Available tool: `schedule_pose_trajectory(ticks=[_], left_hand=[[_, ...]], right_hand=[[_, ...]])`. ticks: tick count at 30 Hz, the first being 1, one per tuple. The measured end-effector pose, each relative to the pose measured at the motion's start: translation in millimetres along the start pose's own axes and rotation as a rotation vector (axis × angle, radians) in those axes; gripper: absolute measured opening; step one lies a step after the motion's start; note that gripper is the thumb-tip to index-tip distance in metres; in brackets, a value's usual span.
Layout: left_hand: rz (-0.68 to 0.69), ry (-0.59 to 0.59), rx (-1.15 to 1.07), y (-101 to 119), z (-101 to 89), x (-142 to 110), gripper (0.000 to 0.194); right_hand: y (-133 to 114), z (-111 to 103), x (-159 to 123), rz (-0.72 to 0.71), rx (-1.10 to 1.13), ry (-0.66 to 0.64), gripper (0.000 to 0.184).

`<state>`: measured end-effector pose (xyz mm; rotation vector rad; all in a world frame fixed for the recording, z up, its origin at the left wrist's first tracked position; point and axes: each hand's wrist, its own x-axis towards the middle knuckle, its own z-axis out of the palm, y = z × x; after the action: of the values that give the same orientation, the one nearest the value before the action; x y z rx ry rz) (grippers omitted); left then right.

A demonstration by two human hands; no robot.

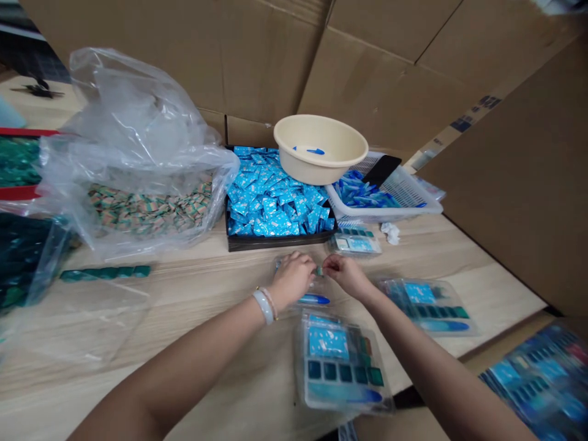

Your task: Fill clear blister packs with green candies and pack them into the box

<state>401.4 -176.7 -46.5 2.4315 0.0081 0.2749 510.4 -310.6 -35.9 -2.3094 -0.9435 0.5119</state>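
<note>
Just below the middle of the view, the left hand [294, 277] curls over a clear plastic case [322, 286], fingers bent; whether it grips the rim is hidden. At its 2 o'clock, the right hand [343, 273] has its fingertips drawn together beside a small green piece [318, 271]; I cannot tell whether they hold it. A blue pen-shaped item [314, 299] lies in the case, toward 5 o'clock from the left hand. The case should be light, thin-walled, rather stiff and slippery on the wooden surface [220, 343], best steadied by its rim; the green piece looks light, suiting an edge pinch.
</note>
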Motion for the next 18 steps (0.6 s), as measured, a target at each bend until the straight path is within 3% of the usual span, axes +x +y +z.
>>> schedule_pose_trajectory(ticks=[5, 12, 18], left_hand=[[0.066, -0.036, 0.138, -7.3, 8.4, -13.3, 0.019], [0.065, -0.036, 0.178, -1.8, 4.8, -13.4, 0.022], [0.050, -0.054, 0.197, 0.7, 1.5, -14.3, 0.022]], right_hand=[[5.7, 13.7, -4.8, -0.095, -0.195, 0.094, 0.012], [3.7, 15.8, -10.6, 0.009, -0.309, 0.179, 0.016], [5.0, 11.5, -8.4, -0.117, -0.240, 0.068, 0.014]])
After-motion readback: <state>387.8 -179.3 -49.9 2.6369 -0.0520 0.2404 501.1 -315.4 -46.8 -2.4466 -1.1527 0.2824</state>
